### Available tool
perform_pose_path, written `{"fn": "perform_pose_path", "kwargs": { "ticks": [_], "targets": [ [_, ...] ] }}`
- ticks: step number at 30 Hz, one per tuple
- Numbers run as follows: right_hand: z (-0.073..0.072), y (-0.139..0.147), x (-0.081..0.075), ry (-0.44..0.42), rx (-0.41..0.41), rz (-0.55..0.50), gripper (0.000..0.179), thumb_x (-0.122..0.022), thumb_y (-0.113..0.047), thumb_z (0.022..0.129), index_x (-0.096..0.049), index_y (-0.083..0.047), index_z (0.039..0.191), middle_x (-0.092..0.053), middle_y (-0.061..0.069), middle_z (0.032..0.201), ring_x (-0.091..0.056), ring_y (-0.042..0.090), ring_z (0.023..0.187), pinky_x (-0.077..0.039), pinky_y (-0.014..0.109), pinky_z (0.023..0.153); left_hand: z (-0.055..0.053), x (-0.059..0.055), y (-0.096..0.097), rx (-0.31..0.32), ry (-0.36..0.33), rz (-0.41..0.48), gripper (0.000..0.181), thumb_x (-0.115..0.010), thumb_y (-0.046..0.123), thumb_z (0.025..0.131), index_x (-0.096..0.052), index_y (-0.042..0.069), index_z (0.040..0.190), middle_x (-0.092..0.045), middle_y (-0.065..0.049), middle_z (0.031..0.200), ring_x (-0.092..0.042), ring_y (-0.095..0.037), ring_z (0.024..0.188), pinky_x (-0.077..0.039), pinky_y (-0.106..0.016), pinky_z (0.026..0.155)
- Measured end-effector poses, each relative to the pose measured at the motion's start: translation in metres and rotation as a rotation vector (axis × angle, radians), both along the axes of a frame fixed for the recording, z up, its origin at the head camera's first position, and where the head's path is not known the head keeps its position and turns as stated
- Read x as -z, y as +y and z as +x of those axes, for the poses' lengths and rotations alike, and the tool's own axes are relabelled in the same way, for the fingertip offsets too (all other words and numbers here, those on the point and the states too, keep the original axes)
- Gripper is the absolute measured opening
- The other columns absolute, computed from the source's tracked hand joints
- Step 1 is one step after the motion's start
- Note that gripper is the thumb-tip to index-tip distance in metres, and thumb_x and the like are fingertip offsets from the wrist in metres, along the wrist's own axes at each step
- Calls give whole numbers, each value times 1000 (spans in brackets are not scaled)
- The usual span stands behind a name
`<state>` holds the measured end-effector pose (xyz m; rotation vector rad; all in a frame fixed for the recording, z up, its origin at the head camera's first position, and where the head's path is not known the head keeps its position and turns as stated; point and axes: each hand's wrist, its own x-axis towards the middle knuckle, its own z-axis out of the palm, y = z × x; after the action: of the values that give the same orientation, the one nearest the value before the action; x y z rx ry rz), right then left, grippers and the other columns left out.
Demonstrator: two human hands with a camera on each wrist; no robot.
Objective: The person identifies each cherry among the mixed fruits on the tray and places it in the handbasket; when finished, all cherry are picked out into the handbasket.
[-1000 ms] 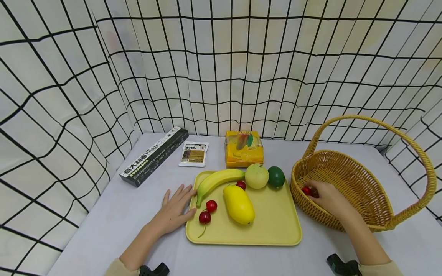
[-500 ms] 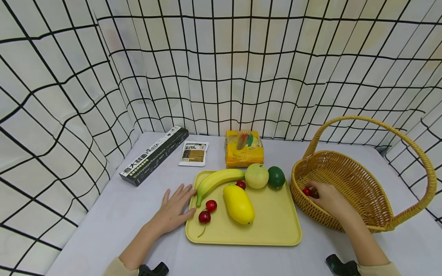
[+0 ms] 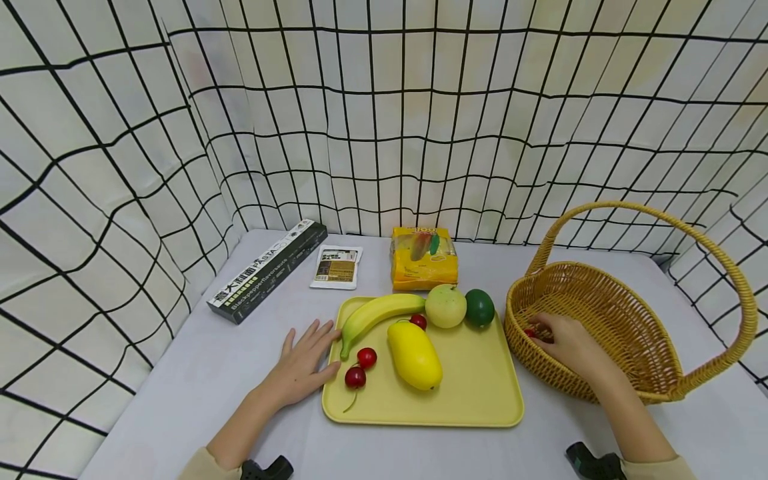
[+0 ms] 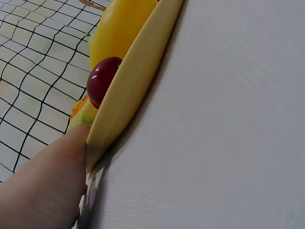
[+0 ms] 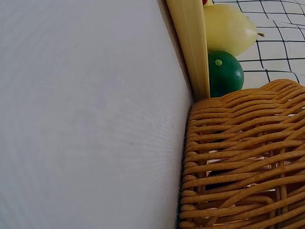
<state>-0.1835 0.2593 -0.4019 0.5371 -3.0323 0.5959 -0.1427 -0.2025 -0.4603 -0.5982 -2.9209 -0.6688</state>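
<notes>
My left hand (image 3: 305,365) lies with fingers spread on the white cloth, its fingertips and thumb at the left rim of the yellow tray (image 3: 474,407). On the tray are a banana (image 3: 381,310), a yellow mango-like fruit (image 3: 415,355), a pale green round fruit (image 3: 446,307), a dark green lime-like fruit (image 3: 479,308) and red cherries (image 3: 355,378). Inside the wicker basket (image 3: 630,313), near its left wall, my right hand (image 3: 570,341) has its fingers and thumb curled round a red cherry (image 3: 530,333), mostly hidden by the fingers.
Behind the tray stands a yellow mango-printed packet (image 3: 424,260). A small white sachet (image 3: 336,268) and a long dark pasta box (image 3: 270,272) lie back left. The basket's tall handle (image 3: 654,212) arches over it. White walls with black netting (image 3: 372,113) enclose the table.
My right hand has shifted very slightly inside the basket, and less of the cherry at its fingertips shows. The left hand and the tray's fruit stay put.
</notes>
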Motion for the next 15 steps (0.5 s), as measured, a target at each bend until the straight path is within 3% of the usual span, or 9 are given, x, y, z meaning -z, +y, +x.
{"fn": "perform_pose_path", "kwargs": {
  "ticks": [15],
  "targets": [
    [-1, 3, 0, 92, -3, -39, 25, -65, -12, 84, -63, 2, 105, -65, 17, 98, -60, 35, 89, -49, 47, 74, 0, 0, 0, 3, -8, 10, 59, -52, 43, 89, -41, 12, 138, -34, -12, 144, -20, -36, 135, 0, -63, 102]
  ]
}}
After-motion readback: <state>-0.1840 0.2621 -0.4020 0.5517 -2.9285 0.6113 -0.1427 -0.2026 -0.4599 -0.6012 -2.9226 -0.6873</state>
